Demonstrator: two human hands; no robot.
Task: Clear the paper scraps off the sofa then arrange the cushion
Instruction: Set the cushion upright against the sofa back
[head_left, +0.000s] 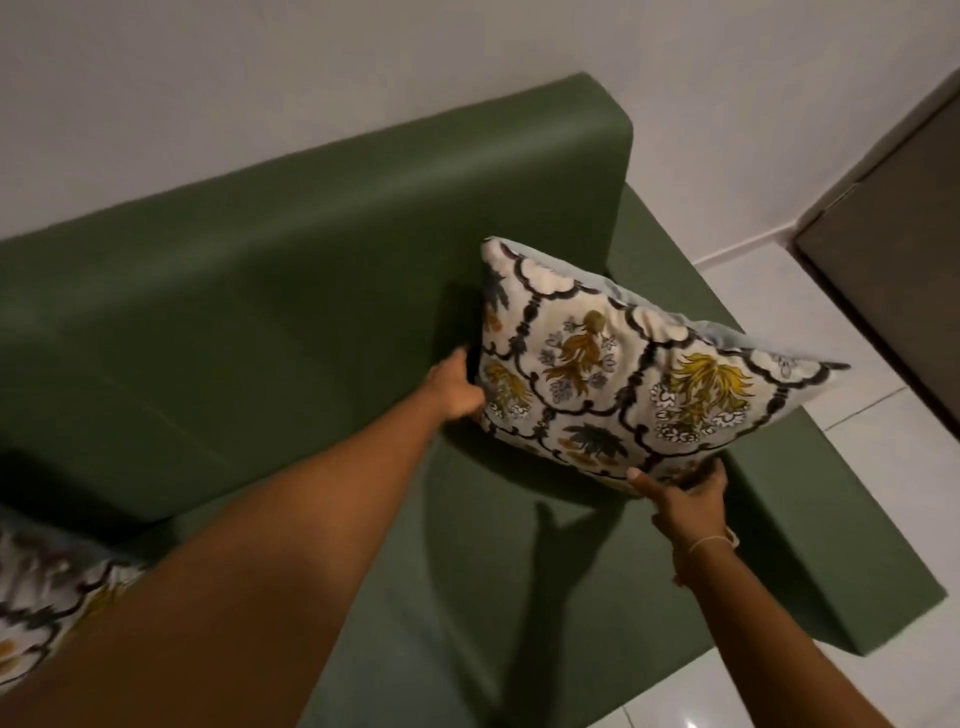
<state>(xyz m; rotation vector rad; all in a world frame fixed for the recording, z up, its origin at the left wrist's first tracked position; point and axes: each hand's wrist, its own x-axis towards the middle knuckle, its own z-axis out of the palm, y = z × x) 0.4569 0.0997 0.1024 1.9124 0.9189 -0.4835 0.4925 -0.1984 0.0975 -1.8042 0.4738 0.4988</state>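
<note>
A cream cushion (613, 364) with dark lattice lines and yellow and brown flowers is held tilted just above the seat of the green sofa (291, 249), near its right end and close to the backrest. My left hand (457, 392) grips the cushion's left edge. My right hand (685, 496) grips its lower front edge, thumb on the patterned face. No paper scraps show on the visible seat.
A second cushion (47, 592) of the same pattern lies at the sofa's left end, partly behind my left forearm. White floor tiles (810, 322) run to the right of the sofa. A dark brown cabinet (893, 249) stands at the far right against the white wall.
</note>
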